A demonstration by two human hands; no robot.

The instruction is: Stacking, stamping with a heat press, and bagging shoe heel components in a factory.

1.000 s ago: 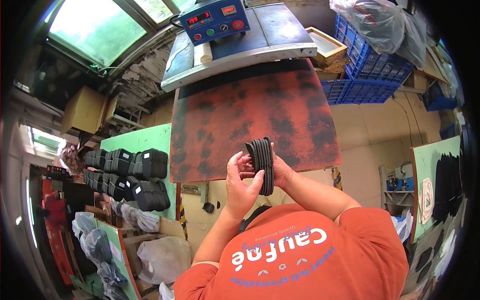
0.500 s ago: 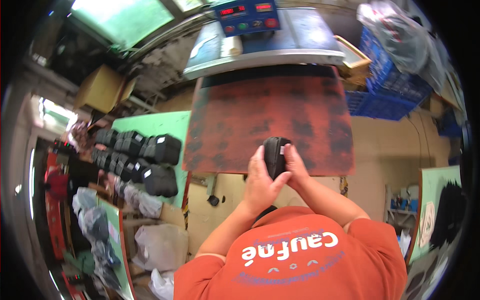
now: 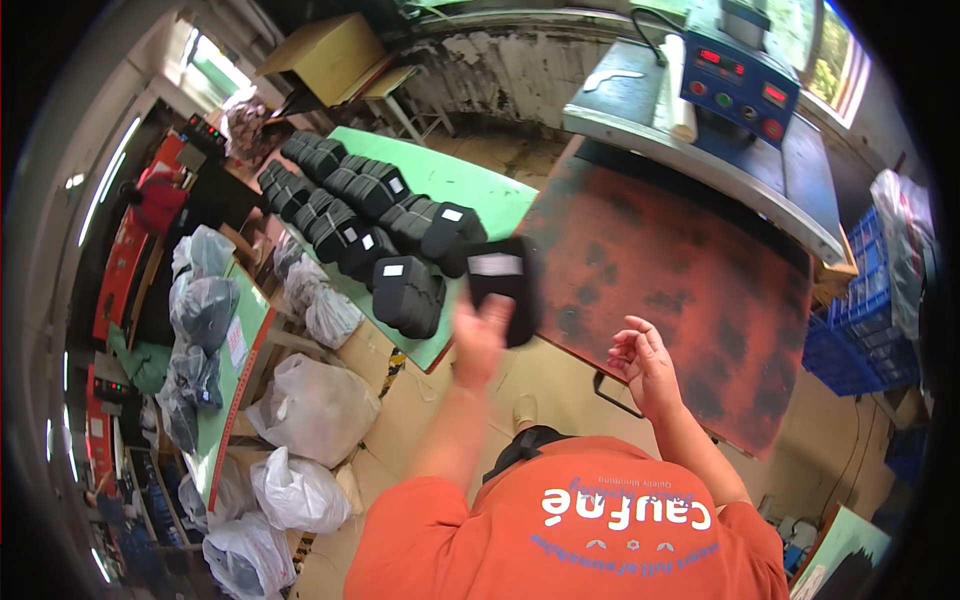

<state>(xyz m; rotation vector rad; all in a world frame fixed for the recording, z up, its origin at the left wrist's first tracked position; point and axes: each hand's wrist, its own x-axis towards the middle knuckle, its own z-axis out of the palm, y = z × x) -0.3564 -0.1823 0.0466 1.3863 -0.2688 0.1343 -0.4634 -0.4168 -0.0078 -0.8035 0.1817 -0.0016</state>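
Note:
My left hand (image 3: 478,335), smeared by motion, grips a stack of black fabric pieces (image 3: 510,305) with a white label, thumb on its face. The stack is in the air between the green table and the red-brown board. Several similar black stacks (image 3: 408,300) with white labels lie in rows on the green table (image 3: 465,165), just left of it. My right hand (image 3: 645,365) holds nothing; its fingers are loosely curled and apart, over the front edge of the red-brown board (image 3: 660,270).
Behind the board stands a press with a blue control box (image 3: 740,85). Blue crates (image 3: 860,330) are at the right. Plastic bags (image 3: 315,410) lie on the floor at the left, beside another green table (image 3: 240,370). A cardboard box (image 3: 325,60) stands at the back left.
My view has turned left toward the green table. The black stack, in both hands before, has moved left in my left hand alone. My right hand has let go of it.

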